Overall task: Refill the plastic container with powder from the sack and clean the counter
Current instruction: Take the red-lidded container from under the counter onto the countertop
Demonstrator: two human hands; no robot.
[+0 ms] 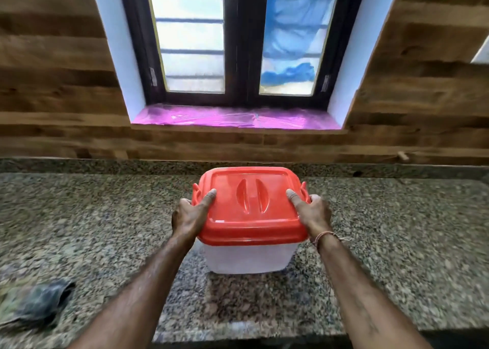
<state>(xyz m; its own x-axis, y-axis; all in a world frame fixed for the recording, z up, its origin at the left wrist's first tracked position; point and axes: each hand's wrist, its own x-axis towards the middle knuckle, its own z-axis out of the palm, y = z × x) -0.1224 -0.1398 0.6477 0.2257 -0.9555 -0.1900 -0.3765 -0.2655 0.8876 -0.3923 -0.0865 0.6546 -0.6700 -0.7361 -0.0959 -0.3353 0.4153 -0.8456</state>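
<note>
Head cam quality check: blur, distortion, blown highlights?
Head view: wide-angle bows the window frame and wall planks; panes washed out; dark cloth at lower left smeared by blur; red lid, left hand and right hand gripping it sharp, faint glare on lid.

Open counter (397, 229) lies either side of the container (248, 258); a dark cloth (39, 306) sits front-left.

My one wide-angle camera rides on my head, facing forward and down over the counter (397, 229) toward the window (238, 44) at twelve o'clock. It sits close: my left hand (189, 217) and right hand (313, 213) reach in from seven and five o'clock, gripping the plastic container (248, 256) mid-frame.
</note>
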